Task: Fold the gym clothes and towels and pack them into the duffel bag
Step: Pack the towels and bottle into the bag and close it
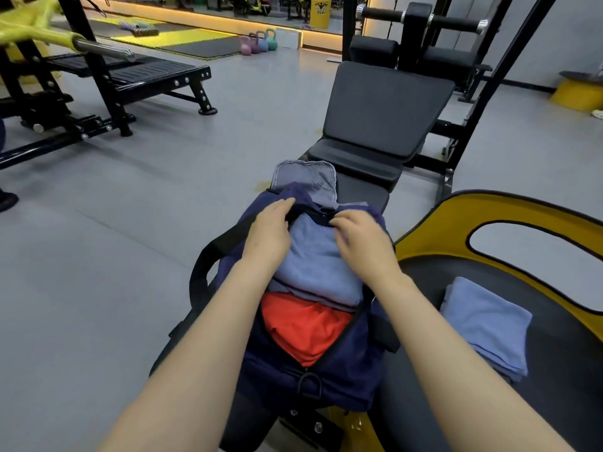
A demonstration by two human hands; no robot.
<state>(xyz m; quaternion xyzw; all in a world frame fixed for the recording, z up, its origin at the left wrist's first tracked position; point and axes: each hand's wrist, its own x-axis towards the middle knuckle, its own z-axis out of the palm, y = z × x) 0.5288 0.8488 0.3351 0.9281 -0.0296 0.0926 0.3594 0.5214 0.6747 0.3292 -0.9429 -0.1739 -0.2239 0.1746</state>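
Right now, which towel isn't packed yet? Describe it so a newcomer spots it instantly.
Find the yellow-rimmed black seat right of the navy duffel bag. The folded blue towel lies on its black pad, alone; its lookalike towel sits inside the bag above the red garment.

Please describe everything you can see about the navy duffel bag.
The duffel bag is navy fabric with black straps, lying unzipped on a black bench, its grey-lined flap open at the far end. Inside lie a folded blue towel and an orange garment. The left hand and right hand are at its far opening.
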